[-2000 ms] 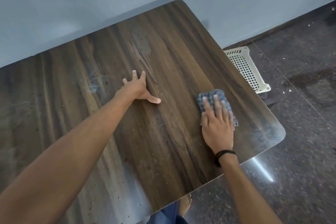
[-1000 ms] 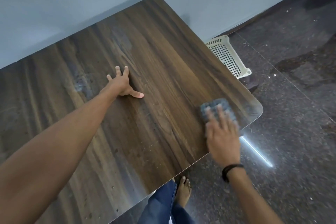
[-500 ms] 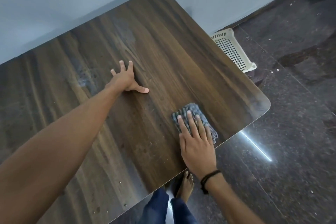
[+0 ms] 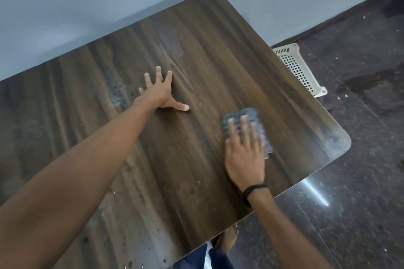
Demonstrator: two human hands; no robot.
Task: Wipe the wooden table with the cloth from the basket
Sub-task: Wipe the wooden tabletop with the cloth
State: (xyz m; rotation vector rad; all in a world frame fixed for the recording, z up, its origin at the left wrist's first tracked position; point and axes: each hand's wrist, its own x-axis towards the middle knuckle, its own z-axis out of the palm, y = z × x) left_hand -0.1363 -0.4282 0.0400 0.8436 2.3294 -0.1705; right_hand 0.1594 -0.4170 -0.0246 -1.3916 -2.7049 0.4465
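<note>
Hands were both flat on the wooden table (image 4: pixel 218 50). The right hand (image 4: pixel 244 159) pressed the blue-grey cloth (image 4: pixel 251 113) down with straight fingers, near the table's right corner. The left hand (image 4: pixel 160 91) was open too, fingers spread, palm on the wood. The white basket (image 4: pixel 297 67) sat on the dark floor (image 4: pixel 360 137) — just past the table's edge. A black band (image 4: pixel 253 189) ringed the right wrist.

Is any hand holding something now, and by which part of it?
Nothing is gripped. The right hand presses the cloth flat from above with straight fingers; the left hand lies flat on the table.
</note>
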